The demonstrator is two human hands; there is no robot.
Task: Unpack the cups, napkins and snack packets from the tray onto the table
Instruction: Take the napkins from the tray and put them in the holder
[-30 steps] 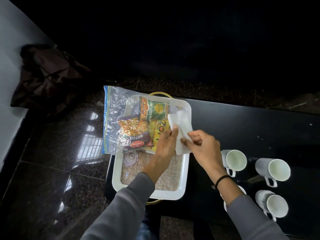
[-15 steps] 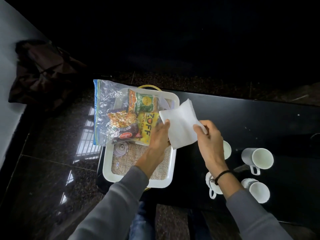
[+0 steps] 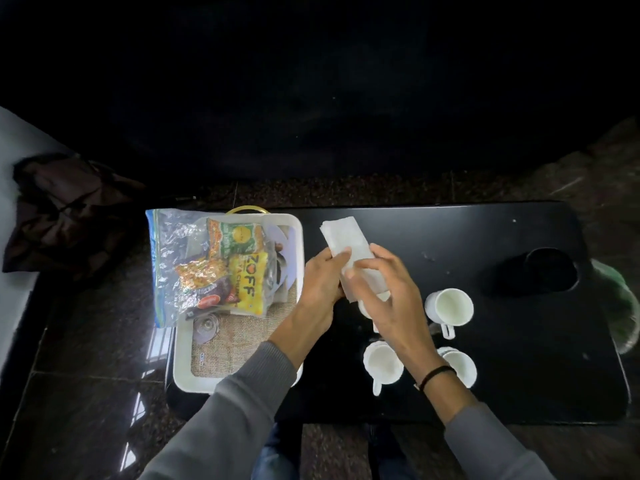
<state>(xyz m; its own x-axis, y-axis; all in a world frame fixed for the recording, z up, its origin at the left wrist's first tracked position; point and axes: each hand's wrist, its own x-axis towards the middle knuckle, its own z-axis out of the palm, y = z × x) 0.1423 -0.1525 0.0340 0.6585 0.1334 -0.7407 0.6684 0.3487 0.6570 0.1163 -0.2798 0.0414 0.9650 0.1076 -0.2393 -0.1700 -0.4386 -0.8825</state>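
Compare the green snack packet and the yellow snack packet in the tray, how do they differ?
The green snack packet lies toward the tray's far end; the yellow snack packet lies nearer the person, overlapping its lower edge. The yellow one shows large red lettering, while the green one carries a round yellow emblem. The yellow one looks a little longer. Both lie flat inside the clear zip bag, neither yet unpacked.
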